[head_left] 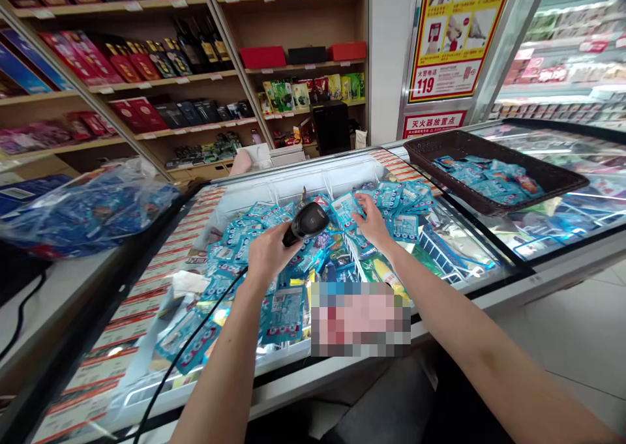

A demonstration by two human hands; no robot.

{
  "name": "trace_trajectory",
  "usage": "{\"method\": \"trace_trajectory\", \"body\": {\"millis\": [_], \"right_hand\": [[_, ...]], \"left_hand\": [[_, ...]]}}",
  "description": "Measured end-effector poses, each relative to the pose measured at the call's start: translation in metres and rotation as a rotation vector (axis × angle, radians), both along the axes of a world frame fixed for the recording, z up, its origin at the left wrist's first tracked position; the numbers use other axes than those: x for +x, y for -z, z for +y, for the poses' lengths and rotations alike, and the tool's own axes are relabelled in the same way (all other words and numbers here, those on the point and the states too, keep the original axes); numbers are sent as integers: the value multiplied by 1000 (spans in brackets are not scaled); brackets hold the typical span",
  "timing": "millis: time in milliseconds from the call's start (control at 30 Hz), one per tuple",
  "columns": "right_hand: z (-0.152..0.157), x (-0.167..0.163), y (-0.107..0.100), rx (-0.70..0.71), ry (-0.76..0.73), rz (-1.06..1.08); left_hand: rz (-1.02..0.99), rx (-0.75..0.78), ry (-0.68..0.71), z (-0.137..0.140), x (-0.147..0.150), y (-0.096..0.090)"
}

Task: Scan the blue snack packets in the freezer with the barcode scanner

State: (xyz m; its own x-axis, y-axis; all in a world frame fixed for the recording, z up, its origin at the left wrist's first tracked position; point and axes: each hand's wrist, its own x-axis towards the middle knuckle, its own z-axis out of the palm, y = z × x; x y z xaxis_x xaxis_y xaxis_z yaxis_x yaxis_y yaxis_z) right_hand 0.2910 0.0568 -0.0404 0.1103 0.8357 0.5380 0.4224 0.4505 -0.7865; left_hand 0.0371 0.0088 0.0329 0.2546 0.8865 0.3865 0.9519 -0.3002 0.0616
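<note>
Blue plastic is being seen first in the head view: one packet (343, 210) is being pinched at its edge between thumb and fingers of the right hand (374, 223), over the heaped packets (284, 310) in the chest freezer (298, 186). A black scanner (313, 217) is being gripped by the left hand (270, 253), fingers wrapped round it. The packet is being judged light, slick and probably bendy, best being taken by a flat edge or corner.

A black corded scanner (309, 222) is held up near a blue printed packet (345, 210) gripped at its edge.
</note>
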Motion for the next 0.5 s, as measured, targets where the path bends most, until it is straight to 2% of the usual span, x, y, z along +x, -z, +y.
{"method": "trace_trajectory", "body": {"millis": [233,500], "right_hand": [[-5,-1,-6,33,-58,-21],[-9,-4,-10,56,-106,-41]], "left_hand": [[-42,90,61,-3,-4,23],[-19,101,87,-4,-3,24]]}}
